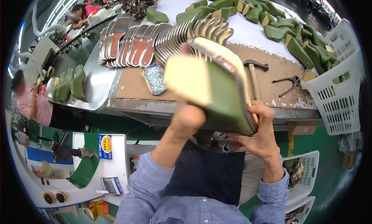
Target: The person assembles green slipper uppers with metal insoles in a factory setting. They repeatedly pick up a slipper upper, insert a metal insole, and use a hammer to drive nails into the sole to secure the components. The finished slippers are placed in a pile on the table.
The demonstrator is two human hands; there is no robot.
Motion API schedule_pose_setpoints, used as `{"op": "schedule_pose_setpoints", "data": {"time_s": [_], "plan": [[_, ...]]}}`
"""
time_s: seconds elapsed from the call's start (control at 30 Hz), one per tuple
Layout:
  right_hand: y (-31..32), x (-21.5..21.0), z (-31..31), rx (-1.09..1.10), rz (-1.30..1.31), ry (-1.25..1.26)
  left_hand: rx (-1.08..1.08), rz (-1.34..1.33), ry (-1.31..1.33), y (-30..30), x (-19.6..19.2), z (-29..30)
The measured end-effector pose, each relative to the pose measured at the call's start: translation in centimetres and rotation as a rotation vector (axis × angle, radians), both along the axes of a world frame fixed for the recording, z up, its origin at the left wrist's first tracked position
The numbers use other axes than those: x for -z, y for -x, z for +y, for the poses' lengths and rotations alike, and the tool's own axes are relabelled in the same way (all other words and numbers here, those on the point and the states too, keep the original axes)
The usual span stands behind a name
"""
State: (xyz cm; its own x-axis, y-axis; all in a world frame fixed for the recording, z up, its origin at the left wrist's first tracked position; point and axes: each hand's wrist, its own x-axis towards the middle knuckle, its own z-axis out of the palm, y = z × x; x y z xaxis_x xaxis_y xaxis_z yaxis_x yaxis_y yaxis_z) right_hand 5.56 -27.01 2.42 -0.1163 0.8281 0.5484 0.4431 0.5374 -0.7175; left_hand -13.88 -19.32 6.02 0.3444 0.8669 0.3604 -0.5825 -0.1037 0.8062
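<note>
A green shoe last (226, 96) with a pale flat heel end is raised over the table's near edge. A cream insole (232, 65) lies along its far side. My right hand (257, 133) grips the narrow lower end of the last, its fingers wrapped over the insole's edge. My left hand (188, 119), smeared by motion, is closed against the last's near left side; most of its fingers are hidden behind it. Just beyond the last lie a hammer (254, 78) with a wooden handle and, further right, metal pincers (290, 84). To the left sits a clear bag of nails (154, 79).
Rows of upright insoles (135, 43) stand along the table's middle. Green lasts (294, 34) are heaped at the back right, beside white baskets (335, 96). A white machine (100, 162) stands at the lower left. A person in pink (33, 102) works at the far left.
</note>
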Motion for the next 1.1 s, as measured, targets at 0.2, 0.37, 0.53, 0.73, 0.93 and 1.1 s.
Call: {"op": "schedule_pose_setpoints", "data": {"time_s": [0.2,0.37,0.53,0.73,0.93,1.1], "plan": [[0.6,0.7,-0.2,-0.113,-0.297,0.088,-0.153,-0.236,0.239,3.0,4.7,-0.4],[2.0,1.2,-0.5,-0.206,-0.430,0.167,-0.016,-0.464,0.388,6.1,8.2,-1.1],[1.6,-0.4,-0.1,-0.126,-0.470,0.059,-0.032,-0.361,0.255,6.3,5.3,-1.9],[1.9,1.2,0.9,-0.074,-0.588,0.206,-0.198,-0.280,0.357,6.6,7.7,-3.4],[2.0,1.5,2.0,-0.110,-0.523,0.246,-0.295,-0.258,0.486,7.9,7.7,-3.6],[2.0,-2.4,0.8,-0.109,-0.519,0.303,-0.266,-0.190,0.465,7.9,5.1,-3.8]]}}
